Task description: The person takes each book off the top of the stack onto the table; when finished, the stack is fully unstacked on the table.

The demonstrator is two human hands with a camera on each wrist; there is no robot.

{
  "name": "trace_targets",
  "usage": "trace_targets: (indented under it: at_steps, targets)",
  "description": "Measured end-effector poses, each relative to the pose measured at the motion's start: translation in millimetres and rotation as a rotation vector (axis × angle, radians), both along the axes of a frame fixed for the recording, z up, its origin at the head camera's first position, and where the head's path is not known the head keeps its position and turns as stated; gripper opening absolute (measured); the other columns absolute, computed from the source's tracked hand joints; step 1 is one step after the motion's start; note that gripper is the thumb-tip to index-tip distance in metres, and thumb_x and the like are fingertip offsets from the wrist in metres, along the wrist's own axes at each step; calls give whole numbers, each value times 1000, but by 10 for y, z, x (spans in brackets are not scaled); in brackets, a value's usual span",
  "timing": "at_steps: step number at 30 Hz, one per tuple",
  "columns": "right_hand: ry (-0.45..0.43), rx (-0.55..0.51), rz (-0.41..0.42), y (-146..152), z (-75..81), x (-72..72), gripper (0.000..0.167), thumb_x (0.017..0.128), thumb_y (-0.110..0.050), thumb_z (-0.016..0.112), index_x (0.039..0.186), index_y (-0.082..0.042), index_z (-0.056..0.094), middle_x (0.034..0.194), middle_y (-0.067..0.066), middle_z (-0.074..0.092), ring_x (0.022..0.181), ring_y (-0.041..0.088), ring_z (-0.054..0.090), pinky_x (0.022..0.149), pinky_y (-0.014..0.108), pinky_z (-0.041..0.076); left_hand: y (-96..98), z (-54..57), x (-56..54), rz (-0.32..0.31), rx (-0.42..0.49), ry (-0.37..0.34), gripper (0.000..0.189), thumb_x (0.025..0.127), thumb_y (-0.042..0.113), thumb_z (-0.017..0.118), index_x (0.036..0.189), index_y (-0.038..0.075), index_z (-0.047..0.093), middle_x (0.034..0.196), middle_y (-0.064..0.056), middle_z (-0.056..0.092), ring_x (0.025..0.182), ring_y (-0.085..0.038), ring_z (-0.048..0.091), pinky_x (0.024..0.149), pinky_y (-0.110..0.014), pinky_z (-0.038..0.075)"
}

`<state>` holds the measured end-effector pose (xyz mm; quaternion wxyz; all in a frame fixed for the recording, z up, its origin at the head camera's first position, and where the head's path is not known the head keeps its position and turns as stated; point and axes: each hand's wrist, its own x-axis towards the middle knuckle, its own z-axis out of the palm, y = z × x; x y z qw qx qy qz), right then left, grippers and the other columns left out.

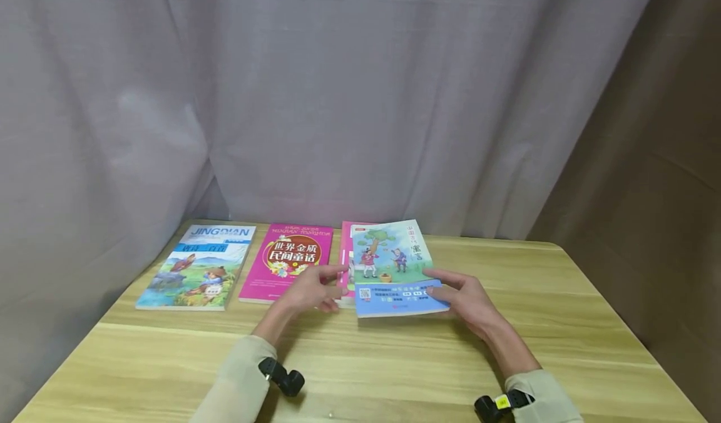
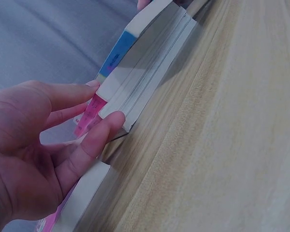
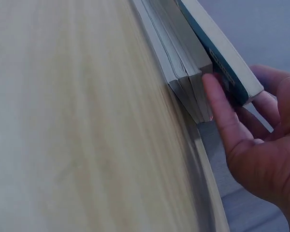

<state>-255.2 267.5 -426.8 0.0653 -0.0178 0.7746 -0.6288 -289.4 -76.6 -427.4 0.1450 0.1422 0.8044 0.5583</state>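
In the head view, a green-and-blue book (image 1: pixel 388 266) with a tree on its cover lies askew over a pink book (image 1: pixel 346 241). My right hand (image 1: pixel 467 301) holds its right edge. The right wrist view shows this top book (image 3: pixel 222 48) lifted at an angle off the books below (image 3: pixel 186 77), the right thumb beside their corner. At the stack's left side is my left hand (image 1: pixel 310 288), fingers extended. In the left wrist view its thumb touches the page edges (image 2: pixel 145 77), and its forefinger reaches the pink spine (image 2: pixel 89 113).
Left of the stack lies a magenta book (image 1: pixel 265 279), close beside my left hand. Farther left is a blue-and-white book (image 1: pixel 194 273). All rest on a wooden table (image 1: pixel 366 373), near its back edge. A grey curtain (image 1: pixel 349 97) hangs directly behind.
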Motion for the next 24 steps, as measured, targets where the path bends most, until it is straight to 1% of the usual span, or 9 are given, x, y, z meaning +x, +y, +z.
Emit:
trace_targets:
  at_steps: [2, 5, 11, 12, 17, 18, 19, 21, 24]
  targets:
    - [25, 20, -10, 6, 11, 1, 56, 100, -14, 72, 152, -3, 56, 149, 28, 59, 97, 12, 75, 84, 25, 65, -4, -2, 0, 3, -1, 0, 63, 96, 12, 76, 155, 15, 54, 153, -31, 53, 73, -22, 73, 70, -36, 67]
    - [29, 7, -28, 18, 26, 1, 56, 100, -12, 72, 152, -4, 55, 152, 29, 56, 97, 10, 75, 86, 24, 64, -7, -3, 1, 9, -3, -4, 63, 96, 12, 77, 155, 14, 55, 152, -32, 54, 72, -22, 73, 69, -36, 67]
    - [21, -32, -58, 85, 78, -4, 57, 99, -10, 73, 152, -4, 55, 159, 28, 47, 101, 8, 72, 86, 21, 63, -9, -6, -4, 9, -2, -7, 63, 96, 12, 76, 155, 14, 55, 155, -32, 51, 72, -23, 74, 69, -36, 67]
    - [25, -28, -57, 110, 93, -2, 57, 99, -12, 73, 153, -5, 55, 163, 26, 44, 110, 9, 70, 87, 18, 61, -10, -8, -4, 7, -3, -3, 63, 96, 12, 76, 155, 14, 55, 155, -32, 51, 72, -22, 74, 69, -36, 67]
    - [28, -64, -63, 263, 205, 12, 56, 100, -14, 74, 153, -11, 57, 166, 24, 39, 110, 7, 69, 86, 17, 61, -8, -18, -10, 1, 1, 12, 62, 96, 12, 76, 155, 13, 54, 156, -32, 49, 70, -21, 74, 69, -36, 68]
    - [27, -65, -68, 303, 234, 16, 55, 100, -15, 74, 153, -13, 57, 166, 23, 39, 108, 6, 70, 85, 17, 61, -9, -20, -10, -1, 1, 15, 63, 96, 12, 76, 155, 12, 54, 157, -32, 48, 70, -21, 74, 69, -36, 68]
    - [19, -75, -77, 344, 264, 20, 55, 100, -15, 75, 153, -14, 58, 165, 24, 40, 99, 5, 71, 83, 20, 63, -9, -21, -10, -3, 1, 16, 63, 96, 12, 76, 155, 12, 54, 157, -32, 48, 70, -21, 73, 69, -36, 68]
    - [17, -55, -97, 445, 317, 30, 56, 99, -16, 76, 153, -17, 58, 166, 24, 38, 91, 2, 71, 72, 17, 61, -9, -23, -10, -5, -1, 19, 63, 96, 13, 76, 155, 12, 54, 157, -32, 49, 71, -21, 73, 69, -36, 67]
    - [7, -20, -134, 610, 373, 49, 58, 97, -20, 79, 152, -22, 59, 153, 14, 55, 84, 2, 69, 61, 16, 55, -13, -21, -5, -4, -4, 17, 63, 96, 13, 76, 155, 12, 54, 156, -32, 50, 71, -21, 73, 69, -37, 67]
